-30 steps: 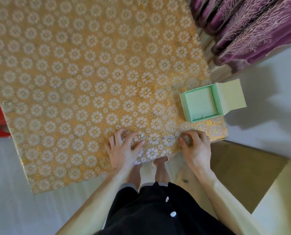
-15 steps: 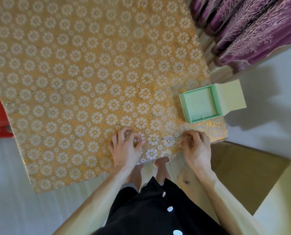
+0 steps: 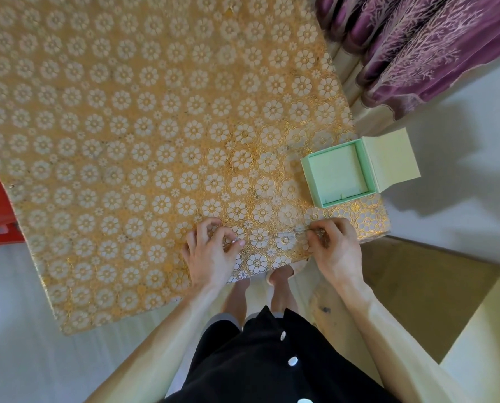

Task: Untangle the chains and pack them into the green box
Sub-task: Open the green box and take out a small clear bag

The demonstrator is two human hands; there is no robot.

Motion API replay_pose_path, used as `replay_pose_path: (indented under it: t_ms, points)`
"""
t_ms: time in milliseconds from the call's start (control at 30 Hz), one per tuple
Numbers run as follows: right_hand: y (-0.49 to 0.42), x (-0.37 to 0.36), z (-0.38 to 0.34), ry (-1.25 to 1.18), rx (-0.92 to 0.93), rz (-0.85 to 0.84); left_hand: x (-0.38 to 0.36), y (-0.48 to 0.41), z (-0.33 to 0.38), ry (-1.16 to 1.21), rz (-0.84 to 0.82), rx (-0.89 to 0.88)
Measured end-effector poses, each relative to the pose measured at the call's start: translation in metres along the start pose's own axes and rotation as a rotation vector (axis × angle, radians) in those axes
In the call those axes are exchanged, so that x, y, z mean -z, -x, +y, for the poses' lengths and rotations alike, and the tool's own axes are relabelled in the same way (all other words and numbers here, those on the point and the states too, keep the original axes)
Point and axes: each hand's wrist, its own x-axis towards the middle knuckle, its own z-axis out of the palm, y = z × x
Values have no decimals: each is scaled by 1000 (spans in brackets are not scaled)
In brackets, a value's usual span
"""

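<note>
Status: your left hand [image 3: 211, 253] pinches one end of the chain [image 3: 286, 232], fingers curled. It's thin, barely visible, stretched along the tablecloth [image 3: 126, 126] to your right hand [image 3: 334, 247], which pinches the other end. Just beyond it, green box [image 3: 337, 175] sits open.

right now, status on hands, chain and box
Both busy: left hand and right hand pinch the chain stretched between them. The green box open, looks empty. Nothing in the way.

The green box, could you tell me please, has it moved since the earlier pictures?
No. The green box stays by the same near right corner of the tablecloth, lid open over the edge.
</note>
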Motion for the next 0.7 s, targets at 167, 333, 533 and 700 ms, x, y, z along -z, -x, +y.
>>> replay_pose_path:
  t_ms: [167, 333, 533, 700]
  points:
    - [-3, 2, 4, -4, 26, -28, 0, 0, 1, 0, -2, -2]
    - [-4, 5, 2, -16, 27, -37, 2, 1, 2, 4, -10, 7]
    - [-12, 9, 2, 15, 50, -77, 6, -3, 4, 19, -54, 30]
    - [-20, 13, 0, 175, 145, -154, 11, -7, 5, 11, -92, 41]
